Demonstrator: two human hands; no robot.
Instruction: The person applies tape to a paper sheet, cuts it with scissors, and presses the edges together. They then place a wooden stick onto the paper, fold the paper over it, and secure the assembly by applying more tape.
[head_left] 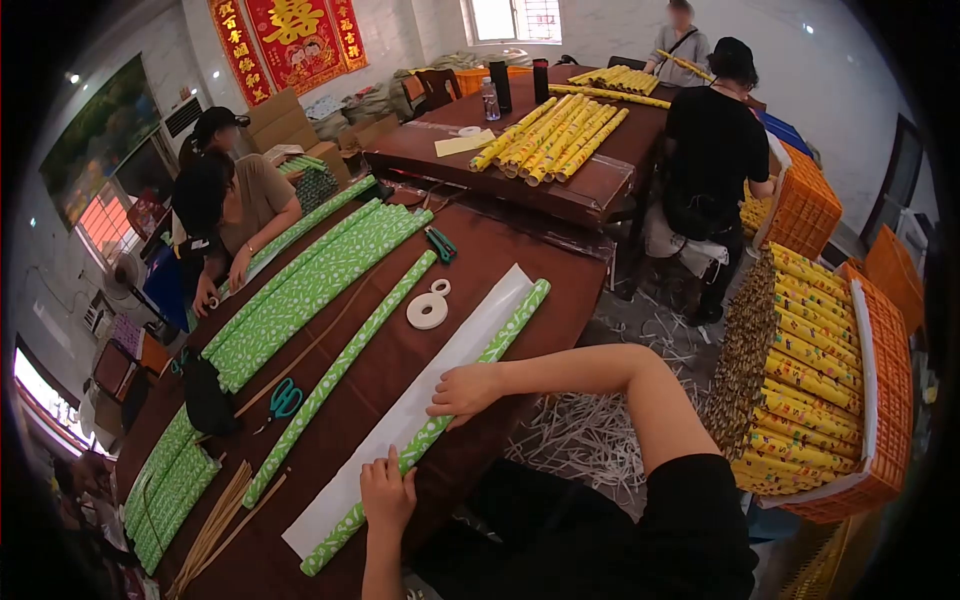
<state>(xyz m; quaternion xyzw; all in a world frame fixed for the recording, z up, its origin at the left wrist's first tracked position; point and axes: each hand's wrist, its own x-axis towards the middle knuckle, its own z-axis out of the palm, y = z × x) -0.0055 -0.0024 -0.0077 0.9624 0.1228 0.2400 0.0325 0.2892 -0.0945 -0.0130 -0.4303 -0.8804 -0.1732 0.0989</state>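
Observation:
A green roll of wrapping paper (498, 344) with a white pattern lies slantwise along the table's near edge, its white underside (370, 450) partly unrolled to the left. My left hand (388, 492) curls its fingers over the lower part of the roll. Farther up, my right hand (466, 394) is closed over the roll's middle, fingertips by the white sheet. Left of the sheet lies another green roll (340, 375). Between the rolls are a large white tape roll (427, 311) and a smaller one (440, 286). Teal-handled scissors (285, 399) lie beyond the second roll.
Many green rolls (310, 290) and thin sticks (215, 530) cover the table's left side. Yellow rolls lie on the far table (400, 140) and fill an orange crate (885, 400) at right. Paper shreds (590, 440) litter the floor. Co-workers stand or sit around.

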